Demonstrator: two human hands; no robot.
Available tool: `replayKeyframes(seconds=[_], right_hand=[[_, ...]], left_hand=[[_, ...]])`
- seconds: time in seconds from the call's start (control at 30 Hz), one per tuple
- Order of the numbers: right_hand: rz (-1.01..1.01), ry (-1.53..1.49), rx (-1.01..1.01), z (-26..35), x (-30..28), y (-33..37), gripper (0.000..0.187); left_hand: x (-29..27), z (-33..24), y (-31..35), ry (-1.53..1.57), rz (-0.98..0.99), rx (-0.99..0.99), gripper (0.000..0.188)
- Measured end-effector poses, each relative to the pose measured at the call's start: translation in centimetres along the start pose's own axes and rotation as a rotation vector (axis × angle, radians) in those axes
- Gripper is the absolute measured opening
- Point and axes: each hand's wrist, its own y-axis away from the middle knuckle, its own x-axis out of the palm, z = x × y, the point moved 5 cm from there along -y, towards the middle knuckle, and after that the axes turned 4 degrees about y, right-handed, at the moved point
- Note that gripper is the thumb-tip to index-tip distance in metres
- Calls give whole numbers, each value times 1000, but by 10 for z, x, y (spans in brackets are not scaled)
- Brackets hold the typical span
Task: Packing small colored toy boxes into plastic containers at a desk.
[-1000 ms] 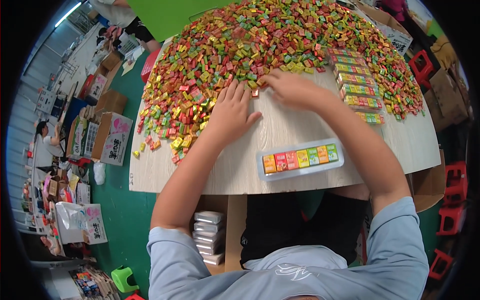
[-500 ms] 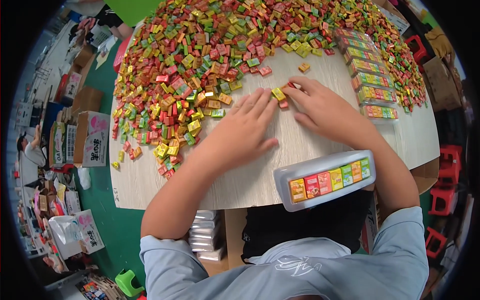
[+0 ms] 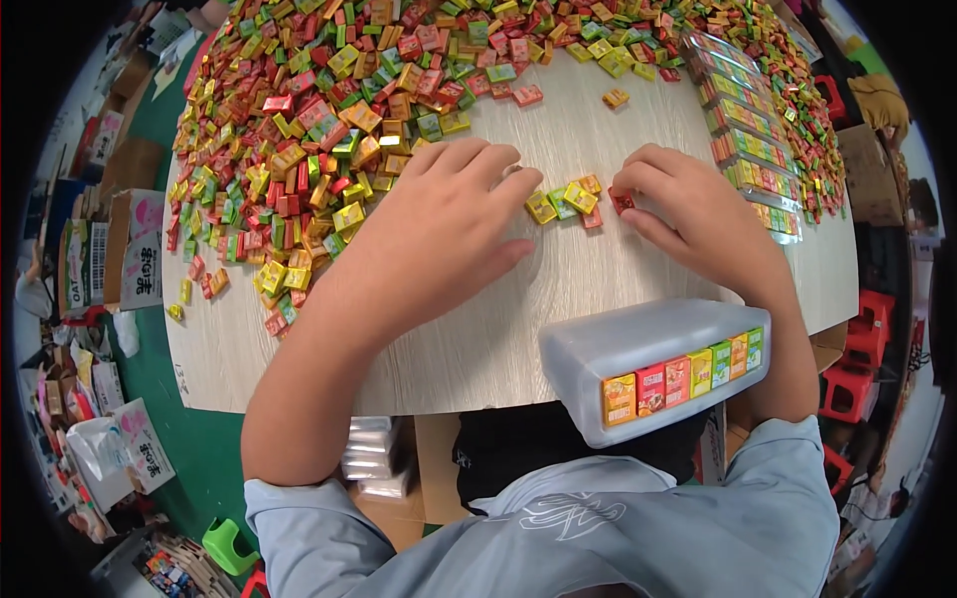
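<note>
My left hand hovers over the table just left of a small loose cluster, thumb and fingers apart, some fingertips hidden. In the cluster are a yellow box, a green box, another yellow box and a pinkish-red box. Right of it, my right hand pinches a small red box between thumb and fingers. Nearer me, a translucent plastic case lies at the table edge, a row of coloured boxes showing in its front face.
A big heap of small coloured boxes covers the table's far and left side. Filled clear packs line up at right. Stacked clear plastic trays sit below the table edge. Red stools and cartons stand around.
My hands have moved apart, uncovering the cluster of small boxes between them. The right one now shows a red box in its fingers. The whole view has shifted slightly.
</note>
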Motion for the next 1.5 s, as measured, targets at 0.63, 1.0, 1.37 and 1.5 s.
replayKeyframes(seconds=[0.63,1.0,1.37,1.5], right_hand=[[-122,-93,-54,-3,9,-17,16],[-108,-108,0,-16,9,-9,6],[-37,-218,-94,-15,15,-6,15],[-31,-223,-59,-22,16,-4,22]], left_hand=[[12,-8,-10,21,-34,2,53],[18,-15,-16,54,67,17,57],[18,-12,-16,127,88,51,34],[13,-7,-18,76,39,46,39]])
